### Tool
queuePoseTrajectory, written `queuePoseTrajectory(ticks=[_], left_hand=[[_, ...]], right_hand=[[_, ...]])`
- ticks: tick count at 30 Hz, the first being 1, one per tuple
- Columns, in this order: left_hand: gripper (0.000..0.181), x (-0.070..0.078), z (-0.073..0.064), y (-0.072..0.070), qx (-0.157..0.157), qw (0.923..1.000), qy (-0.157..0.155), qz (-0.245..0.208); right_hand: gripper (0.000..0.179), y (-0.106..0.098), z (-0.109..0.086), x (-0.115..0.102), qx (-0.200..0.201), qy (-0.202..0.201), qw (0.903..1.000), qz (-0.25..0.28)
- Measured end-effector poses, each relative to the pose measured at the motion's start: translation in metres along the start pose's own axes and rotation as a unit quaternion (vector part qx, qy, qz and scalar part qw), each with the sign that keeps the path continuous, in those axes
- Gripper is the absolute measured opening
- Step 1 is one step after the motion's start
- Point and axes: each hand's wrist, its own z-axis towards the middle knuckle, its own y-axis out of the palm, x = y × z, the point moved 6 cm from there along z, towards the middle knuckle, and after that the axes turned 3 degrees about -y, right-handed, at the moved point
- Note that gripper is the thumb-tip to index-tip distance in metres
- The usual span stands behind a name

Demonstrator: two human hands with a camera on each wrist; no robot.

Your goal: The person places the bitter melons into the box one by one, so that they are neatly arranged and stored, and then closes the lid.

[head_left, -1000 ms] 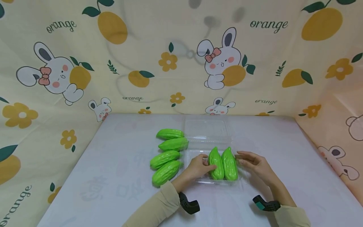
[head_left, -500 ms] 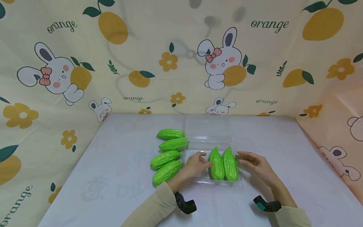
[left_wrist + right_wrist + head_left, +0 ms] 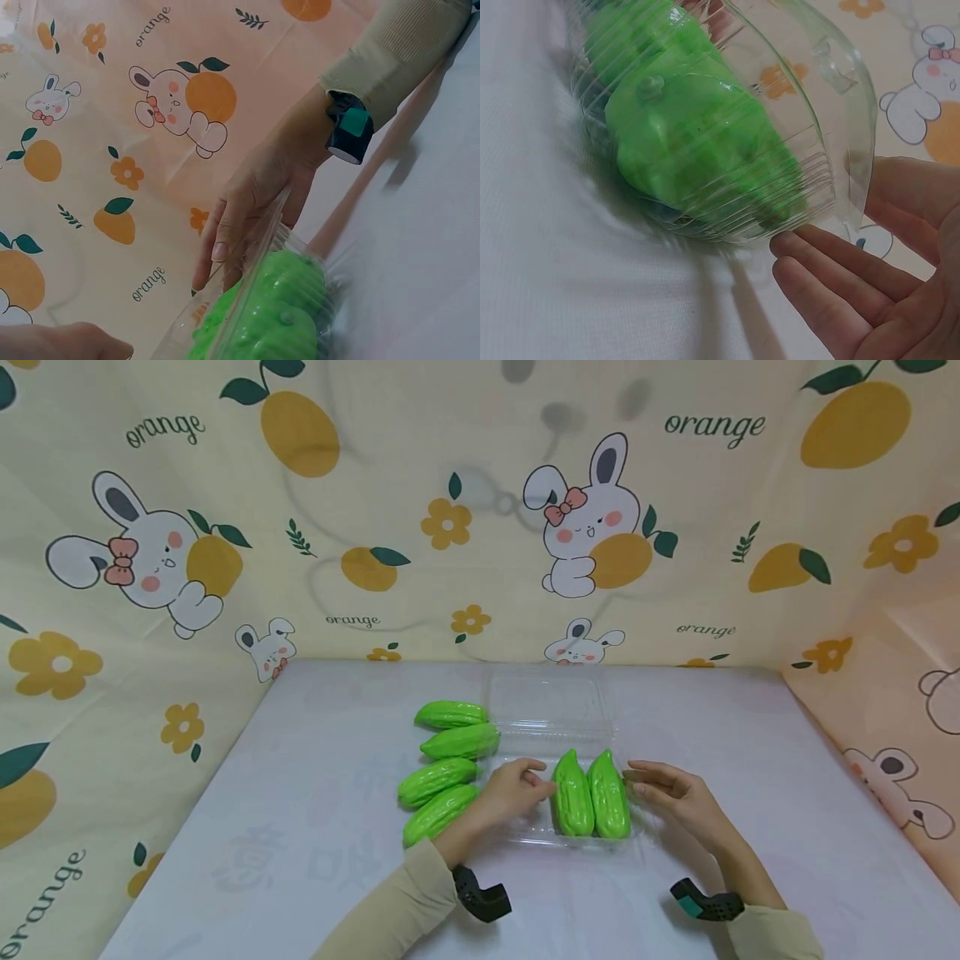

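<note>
Two bright green bitter melons point(image 3: 573, 795) point(image 3: 609, 795) lie side by side in the right part of a clear plastic clamshell box point(image 3: 525, 837). My left hand point(image 3: 513, 792) hovers over the box's left part, its fingers loosely bent and holding nothing, fingertips close to the left melon. In the left wrist view, only a bit of that hand point(image 3: 67, 342) shows. My right hand point(image 3: 678, 797) is at the box's right side. Its fingers point(image 3: 832, 274) are fairly straight against or very near the clear wall in the right wrist view.
Several more green bitter melons point(image 3: 437, 781) lie on the white-covered table left of the box; one is partly behind my left forearm. The open clear lid point(image 3: 547, 697) lies flat toward the back. A printed curtain point(image 3: 480, 568) stands behind the table.
My left hand has let go of the left melon in the box and drawn back slightly to the left. The right hand has stayed in place.
</note>
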Motion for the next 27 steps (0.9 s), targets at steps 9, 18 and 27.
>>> queuePoseTrajectory(ticks=[9, 18, 27], left_hand=[[0.042, 0.001, -0.004, -0.013, 0.005, 0.9997, 0.021, -0.011], [0.041, 0.002, -0.007, -0.033, 0.012, 0.9991, 0.018, -0.036], [0.039, 0.003, -0.007, -0.05, 0.021, 0.9988, 0.014, -0.042]], right_hand=[[0.045, 0.0, 0.0, 0.0, 0.0, -0.001, 1.0, 0.001], [0.047, 0.0, 0.0, 0.0, -0.001, 0.005, 0.9999, 0.011], [0.047, 0.0, 0.0, -0.001, -0.003, 0.006, 0.9999, 0.009]])
